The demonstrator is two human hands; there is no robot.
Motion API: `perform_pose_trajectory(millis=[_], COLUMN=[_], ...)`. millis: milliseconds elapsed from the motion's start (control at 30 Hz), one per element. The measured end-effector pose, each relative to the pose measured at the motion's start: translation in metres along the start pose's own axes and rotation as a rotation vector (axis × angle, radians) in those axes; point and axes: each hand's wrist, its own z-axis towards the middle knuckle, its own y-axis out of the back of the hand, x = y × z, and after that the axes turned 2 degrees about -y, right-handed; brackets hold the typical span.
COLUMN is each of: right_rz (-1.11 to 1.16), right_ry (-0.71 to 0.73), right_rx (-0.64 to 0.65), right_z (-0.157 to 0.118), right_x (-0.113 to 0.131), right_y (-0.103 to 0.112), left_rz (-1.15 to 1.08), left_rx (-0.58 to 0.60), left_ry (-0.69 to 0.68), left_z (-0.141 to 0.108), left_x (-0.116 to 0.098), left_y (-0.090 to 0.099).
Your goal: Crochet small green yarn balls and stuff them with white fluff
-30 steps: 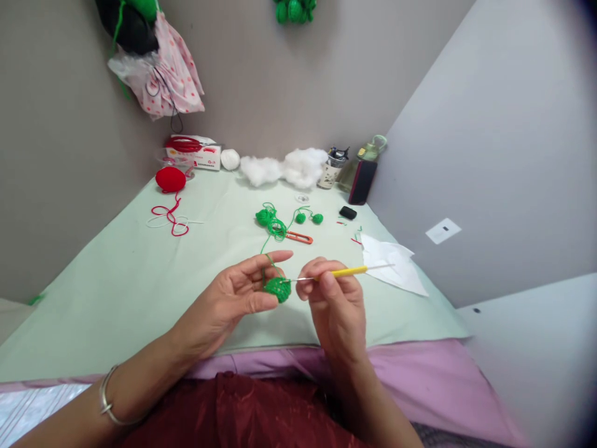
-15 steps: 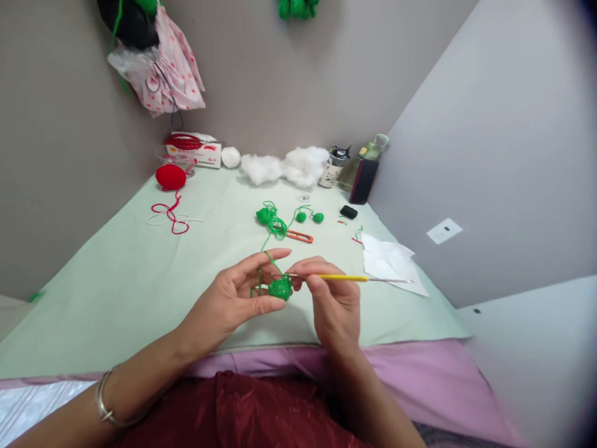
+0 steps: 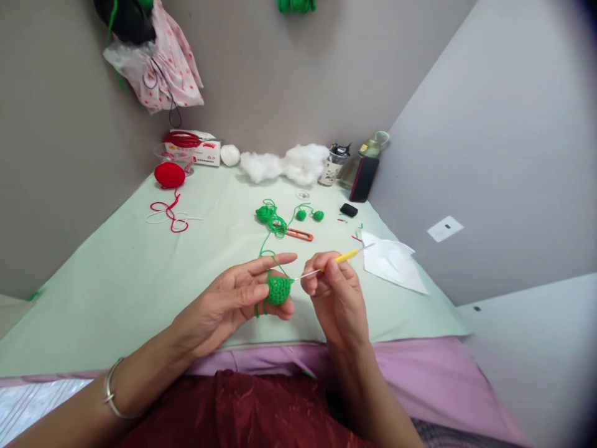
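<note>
My left hand (image 3: 228,298) holds a small green crocheted piece (image 3: 278,290) between thumb and fingers, its index finger stretched out with green yarn looped over it. My right hand (image 3: 338,289) is closed on a yellow-handled crochet hook (image 3: 346,256), whose metal tip reaches the piece's upper right edge. From the left hand the yarn runs up to a green yarn ball (image 3: 265,214) and a loose tangle. Beside the tangle lies an orange tool (image 3: 299,234). Two small green balls (image 3: 318,216) rest to the right of it.
Red yarn ball (image 3: 170,175), box (image 3: 209,152), white yarn ball (image 3: 230,155) and white stuffing (image 3: 305,164) stand along the back. A pen cup (image 3: 329,171), phone (image 3: 364,179), black case (image 3: 349,210) and white paper (image 3: 392,261) are on the right.
The hook has tilted, its handle end rising, and its tip now sits at the piece's right edge. My left hand has turned, showing more of the green piece. My right hand has shifted slightly right.
</note>
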Motion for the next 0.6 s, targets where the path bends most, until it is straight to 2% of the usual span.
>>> perform_pose_trajectory(millis=[100,233,300,600], right_rz=[-0.022,-0.275,-0.349,-0.042], right_ry=[0.016,0.239,0.295,0.012], right_rx=[0.040,0.093,0.092,0.068], right_z=[-0.002,-0.008,-0.010,-0.004], right_x=[-0.002,-0.008,-0.010,-0.005], right_y=[-0.003,-0.006,-0.005,-0.003], left_rz=[0.095,0.327,0.426,0.760], left_rx=[-0.011,-0.138,-0.191,-0.198], left_ry=[-0.047,-0.076,-0.092,-0.176], left_z=[-0.001,0.000,0.001,0.003], left_x=[0.003,0.005,0.003,-0.007], left_y=[0.000,0.000,-0.001,-0.011])
